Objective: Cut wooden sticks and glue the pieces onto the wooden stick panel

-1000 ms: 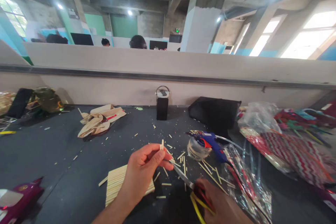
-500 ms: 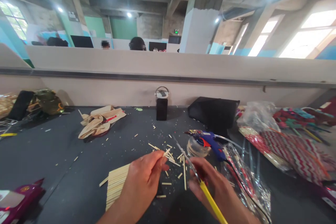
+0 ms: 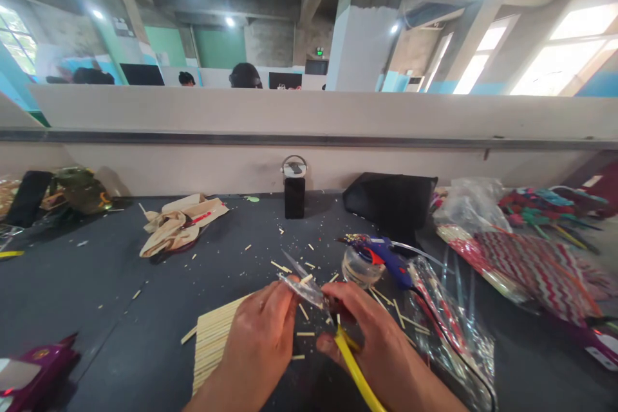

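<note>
My left hand pinches a short pale wooden stick, whose end shows past the fingertips. My right hand is closed on a pair of scissors with yellow handles. The scissors' blades are parted, one on either side of the stick's end, close to my left fingers. Beside and partly under my left forearm lies a flat panel of pale sticks set side by side. Cut stick pieces are scattered on the dark table around both hands.
A blue glue gun rests on a clear round container, right of centre. Plastic packaging lies beside its cord. Crumpled beige cloth, a black upright device and a black bag-like item stand farther back, before a partition.
The scissors have moved left, and their blades have opened around the stick's end. My right hand has come closer to my left hand. The view has shifted slightly.
</note>
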The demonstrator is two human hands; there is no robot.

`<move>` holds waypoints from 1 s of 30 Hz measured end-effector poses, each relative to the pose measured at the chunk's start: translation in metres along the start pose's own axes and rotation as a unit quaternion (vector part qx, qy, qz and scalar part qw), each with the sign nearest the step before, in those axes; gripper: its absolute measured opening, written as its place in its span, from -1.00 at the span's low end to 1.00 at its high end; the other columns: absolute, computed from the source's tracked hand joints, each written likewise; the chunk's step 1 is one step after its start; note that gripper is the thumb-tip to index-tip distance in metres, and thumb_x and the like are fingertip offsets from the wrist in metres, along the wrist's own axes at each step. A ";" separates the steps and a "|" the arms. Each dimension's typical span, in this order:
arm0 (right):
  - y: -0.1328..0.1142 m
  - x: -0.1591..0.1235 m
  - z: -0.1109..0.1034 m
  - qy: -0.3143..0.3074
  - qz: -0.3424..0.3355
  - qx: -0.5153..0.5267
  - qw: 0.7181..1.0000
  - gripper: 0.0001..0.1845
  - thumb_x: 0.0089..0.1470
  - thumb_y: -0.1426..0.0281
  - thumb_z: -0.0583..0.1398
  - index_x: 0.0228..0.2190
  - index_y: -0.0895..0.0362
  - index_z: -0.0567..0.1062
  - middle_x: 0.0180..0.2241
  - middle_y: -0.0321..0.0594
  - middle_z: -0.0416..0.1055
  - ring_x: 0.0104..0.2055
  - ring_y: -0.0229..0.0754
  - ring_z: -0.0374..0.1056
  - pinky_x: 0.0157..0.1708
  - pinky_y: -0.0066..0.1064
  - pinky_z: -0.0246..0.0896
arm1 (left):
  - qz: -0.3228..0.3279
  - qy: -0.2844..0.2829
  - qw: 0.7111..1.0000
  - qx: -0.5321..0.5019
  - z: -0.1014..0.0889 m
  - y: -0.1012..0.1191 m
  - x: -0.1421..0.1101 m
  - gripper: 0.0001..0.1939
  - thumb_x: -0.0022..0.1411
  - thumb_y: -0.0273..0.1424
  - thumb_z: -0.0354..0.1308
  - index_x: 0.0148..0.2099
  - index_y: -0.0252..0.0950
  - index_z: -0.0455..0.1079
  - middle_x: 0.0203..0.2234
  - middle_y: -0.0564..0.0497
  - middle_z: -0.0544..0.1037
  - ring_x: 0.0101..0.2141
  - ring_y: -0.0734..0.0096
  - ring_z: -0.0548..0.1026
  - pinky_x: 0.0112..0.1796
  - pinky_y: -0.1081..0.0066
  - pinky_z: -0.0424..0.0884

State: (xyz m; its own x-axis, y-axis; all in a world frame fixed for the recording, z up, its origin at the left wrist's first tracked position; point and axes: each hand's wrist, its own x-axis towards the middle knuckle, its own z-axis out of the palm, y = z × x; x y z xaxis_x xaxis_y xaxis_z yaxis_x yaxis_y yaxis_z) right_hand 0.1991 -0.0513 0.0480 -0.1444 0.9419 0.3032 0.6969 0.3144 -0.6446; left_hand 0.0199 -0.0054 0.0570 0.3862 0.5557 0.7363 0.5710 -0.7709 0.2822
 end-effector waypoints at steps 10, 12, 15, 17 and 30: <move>0.003 -0.003 0.001 0.008 -0.016 0.021 1.000 -0.46 -0.04 0.50 0.29 -0.03 -0.03 0.29 -0.19 -0.30 0.41 -0.20 -0.20 0.39 -0.18 -0.39 0.32 | 0.049 0.034 0.997 0.047 0.005 0.000 -0.002 -0.80 0.30 -0.60 -0.12 -0.25 -0.27 0.27 -0.49 -0.02 0.57 -0.52 0.35 0.55 -0.48 0.42 0.48; 0.002 -0.003 0.002 0.003 -0.017 0.025 1.000 -0.46 -0.04 0.51 0.28 -0.02 -0.03 0.29 -0.16 -0.28 0.41 -0.16 -0.19 0.38 -0.15 -0.37 0.31 | 0.046 0.019 0.998 0.046 0.005 0.000 -0.002 -0.78 0.26 -0.64 -0.12 -0.26 -0.26 0.27 -0.49 -0.02 0.57 -0.52 0.34 0.55 -0.49 0.41 0.49; 0.001 -0.001 0.003 0.000 -0.009 0.027 1.000 -0.46 -0.03 0.53 0.26 0.00 0.00 0.30 -0.13 -0.22 0.40 -0.12 -0.15 0.37 -0.09 -0.32 0.30 | 0.048 0.003 0.997 0.058 0.007 0.001 -0.003 -0.72 0.18 -0.71 -0.12 -0.22 -0.28 0.28 -0.45 -0.03 0.59 -0.48 0.32 0.57 -0.44 0.38 0.52; 0.001 -0.001 0.004 -0.010 -0.003 0.027 1.000 -0.50 0.01 0.54 0.22 0.01 0.03 0.32 -0.13 -0.18 0.40 -0.11 -0.13 0.37 -0.07 -0.29 0.29 | 0.053 -0.005 0.997 0.060 0.008 0.002 -0.003 -0.69 0.14 -0.74 -0.11 -0.19 -0.29 0.28 -0.43 -0.05 0.59 -0.45 0.31 0.58 -0.41 0.36 0.53; 0.016 -0.008 0.016 -0.020 -0.017 0.047 0.999 -0.50 0.00 0.59 0.12 0.00 0.11 0.44 -0.13 -0.05 0.51 -0.11 -0.06 0.44 -0.08 -0.24 0.35 | -0.027 -0.080 0.996 0.011 0.018 -0.002 -0.021 -0.71 0.11 -0.72 -0.11 -0.29 -0.26 0.31 -0.51 -0.01 0.56 -0.53 0.29 0.53 -0.49 0.36 0.46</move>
State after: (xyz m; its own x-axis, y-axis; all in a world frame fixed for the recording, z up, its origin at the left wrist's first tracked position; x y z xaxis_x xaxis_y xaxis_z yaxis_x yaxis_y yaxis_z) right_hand 0.1998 -0.0515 0.0242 -0.1966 0.9336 0.2995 0.6219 0.3549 -0.6981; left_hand 0.0230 -0.0098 0.0297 0.4634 0.6402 0.6127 0.6093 -0.7322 0.3043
